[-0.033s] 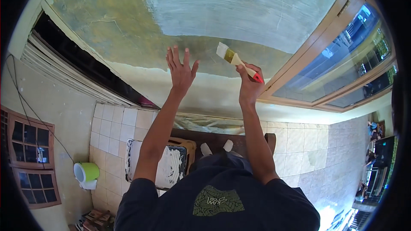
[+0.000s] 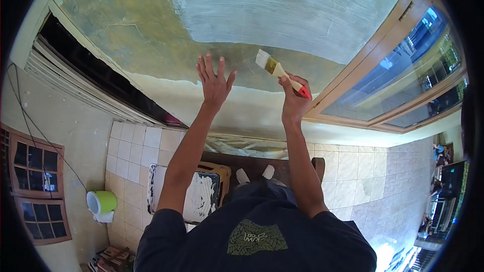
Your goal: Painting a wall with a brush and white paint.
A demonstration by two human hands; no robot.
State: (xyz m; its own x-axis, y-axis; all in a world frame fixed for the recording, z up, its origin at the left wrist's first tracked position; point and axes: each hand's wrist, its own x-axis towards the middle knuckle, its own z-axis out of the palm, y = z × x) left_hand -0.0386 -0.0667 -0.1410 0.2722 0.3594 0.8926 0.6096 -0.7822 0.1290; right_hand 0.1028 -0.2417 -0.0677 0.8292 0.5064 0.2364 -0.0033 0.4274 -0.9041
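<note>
My right hand (image 2: 296,102) grips a flat paintbrush (image 2: 275,68) by its pale wooden handle, which ends in red. White paint covers the bristle tip, which points up and left toward the wall; whether it touches is hard to tell. My left hand (image 2: 216,89) has its fingers stretched out, palm toward the wall's bare olive-grey strip, and holds nothing. Above both hands, a broad patch of whitish, streaky paint (image 2: 272,7) covers part of the mottled wall (image 2: 116,30). Below the strip the wall is cream.
A tray of white paint (image 2: 197,199) sits low left, partly behind my left forearm. I stand on a dark wooden bench (image 2: 305,168). A wood-framed window (image 2: 363,90) borders the wall at right, a dark slot (image 2: 96,65) at left. On the tiled floor lies a green bucket (image 2: 105,202).
</note>
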